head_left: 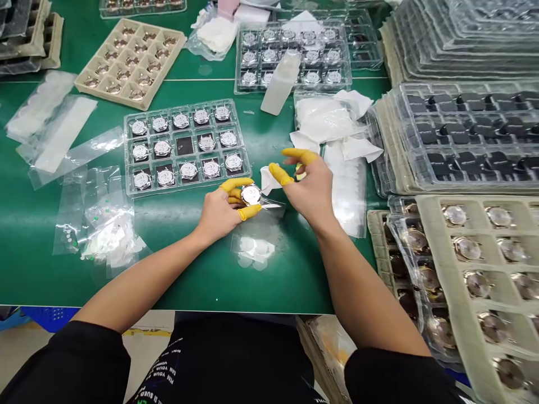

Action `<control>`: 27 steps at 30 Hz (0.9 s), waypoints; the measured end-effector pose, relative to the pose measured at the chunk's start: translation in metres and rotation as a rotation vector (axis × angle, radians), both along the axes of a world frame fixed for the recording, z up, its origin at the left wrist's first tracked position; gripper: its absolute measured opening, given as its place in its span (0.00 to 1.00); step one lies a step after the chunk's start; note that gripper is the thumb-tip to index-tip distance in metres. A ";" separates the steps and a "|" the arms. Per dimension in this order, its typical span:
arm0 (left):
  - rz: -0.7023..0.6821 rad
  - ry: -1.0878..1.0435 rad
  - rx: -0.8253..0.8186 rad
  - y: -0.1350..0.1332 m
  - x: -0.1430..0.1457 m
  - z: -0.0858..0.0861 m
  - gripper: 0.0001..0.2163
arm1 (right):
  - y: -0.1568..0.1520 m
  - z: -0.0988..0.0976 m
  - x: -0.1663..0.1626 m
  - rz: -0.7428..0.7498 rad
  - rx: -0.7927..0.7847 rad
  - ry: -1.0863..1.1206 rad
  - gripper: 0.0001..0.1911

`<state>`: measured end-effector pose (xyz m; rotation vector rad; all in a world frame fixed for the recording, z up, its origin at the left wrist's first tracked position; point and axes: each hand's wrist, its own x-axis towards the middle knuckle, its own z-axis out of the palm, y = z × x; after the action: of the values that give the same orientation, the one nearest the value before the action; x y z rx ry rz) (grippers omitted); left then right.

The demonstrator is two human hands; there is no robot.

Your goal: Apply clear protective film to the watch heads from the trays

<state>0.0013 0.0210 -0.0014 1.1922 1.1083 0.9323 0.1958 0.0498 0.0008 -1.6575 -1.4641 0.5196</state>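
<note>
The watch (251,194) is gripped in the fingers of the left hand (218,213). Beside it, the right hand (310,189) has thumb and forefinger parted. Beyond the left fingers, a tray (184,146) lies on the counter (189,286).

Glossy, flat, dark-green work table (261,294); thin, pale seam line (210,79) crosses its far part. Whitish glare on surface. Below near edge, left: perforated blue plastic basket (48,317); pale beige floor (25,356) with narrow yellow strip (147,333).
</note>
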 end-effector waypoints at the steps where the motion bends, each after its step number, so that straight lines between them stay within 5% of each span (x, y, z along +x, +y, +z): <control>1: 0.003 -0.001 -0.009 0.001 0.000 0.000 0.27 | 0.006 -0.005 0.005 -0.026 0.045 -0.129 0.14; 4: -0.002 -0.005 -0.027 0.003 0.000 -0.001 0.29 | 0.010 -0.011 0.014 0.064 0.058 -0.266 0.05; 11: -0.100 -0.030 -0.010 0.005 -0.002 -0.004 0.28 | -0.027 0.011 0.001 0.440 0.266 -0.213 0.12; 27: -0.084 -0.067 -0.034 0.002 -0.003 -0.006 0.28 | -0.032 0.002 -0.004 0.454 0.308 -0.372 0.16</control>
<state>-0.0014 0.0228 -0.0076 1.1624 1.0095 0.8799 0.1915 0.0183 0.0033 -1.2193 -2.0983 0.2101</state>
